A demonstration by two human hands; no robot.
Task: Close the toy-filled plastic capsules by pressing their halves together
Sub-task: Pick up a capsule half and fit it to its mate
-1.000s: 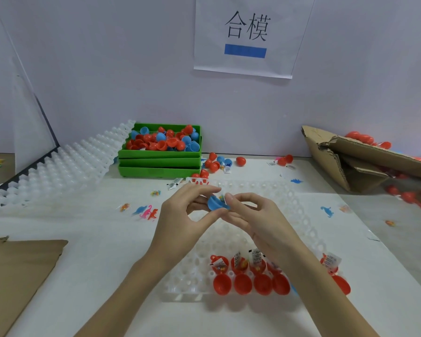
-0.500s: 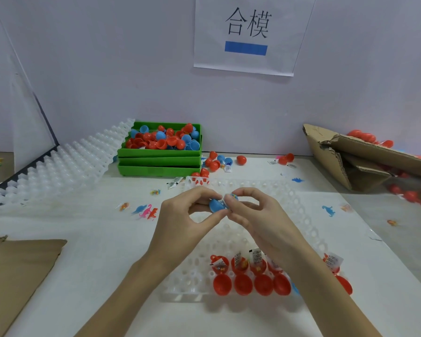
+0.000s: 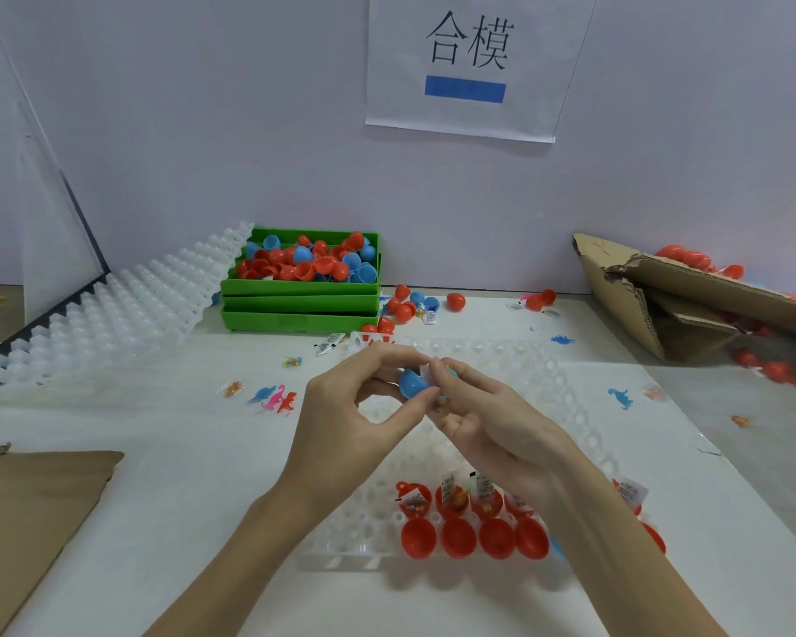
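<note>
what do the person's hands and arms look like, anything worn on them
Both are bare: the left hand and right hand wear no gloves, and no rings, watch or bands show. The forearms are uncovered down to the bottom edge of the picture, with no sleeve in view. The fingernails that show look short and unpainted. No markings can be seen.

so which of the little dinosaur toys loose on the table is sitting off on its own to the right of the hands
The blue dinosaur, alone right of the white tray; the blue, pink and red ones cluster left of the hands.
</note>
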